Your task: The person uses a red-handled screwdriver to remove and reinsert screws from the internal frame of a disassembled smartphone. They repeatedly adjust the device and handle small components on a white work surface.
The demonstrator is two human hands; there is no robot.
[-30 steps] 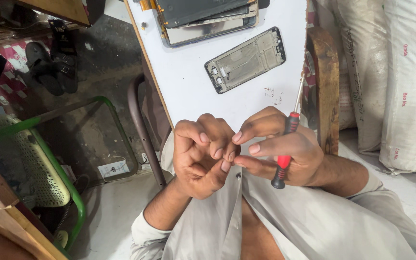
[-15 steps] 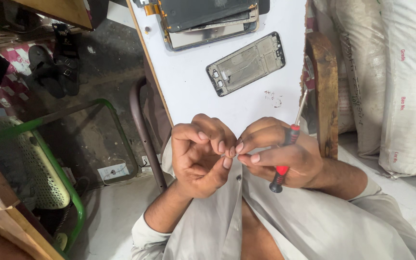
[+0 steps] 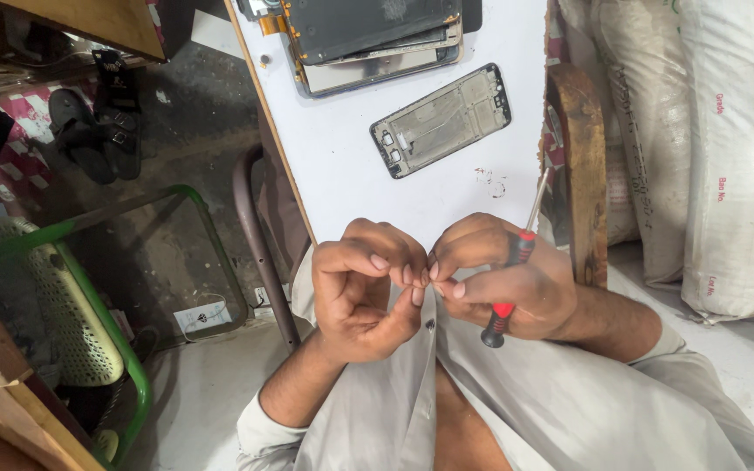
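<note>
The left hand [image 3: 366, 292] and right hand [image 3: 499, 277] meet fingertip to fingertip just above the person's lap, both curled shut; the fingertips [image 3: 412, 277] appear to pinch something very small between them, too small to make out. The right hand also clamps a screwdriver [image 3: 513, 270] against its palm, red-and-black handle toward the wrist, thin shaft pointing away past the knuckles. Just beyond the hands lies a white table [image 3: 342, 174]. On it, nearest the right hand, a few tiny loose parts [image 3: 490, 181], perhaps screws, rest on the bare surface. Farther out lies a phone frame [image 3: 441, 120], stripped and open, with no screen or board in it; judged from this, disassembly is well along, though whether the pinched piece is coming off or going on cannot be told. Beyond the frame, at the far edge, a stack of phone parts [image 3: 373, 39] lies flat, a dark panel on top. No tray or box holds the small parts; they lie loose on the table. To the right of the right hand stands a wooden post [image 3: 579, 166], then white sacks [image 3: 726, 148]. To the left of the left hand, on the floor, stand a green-framed chair [image 3: 89, 288] and a pair of sandals [image 3: 93, 122].
</note>
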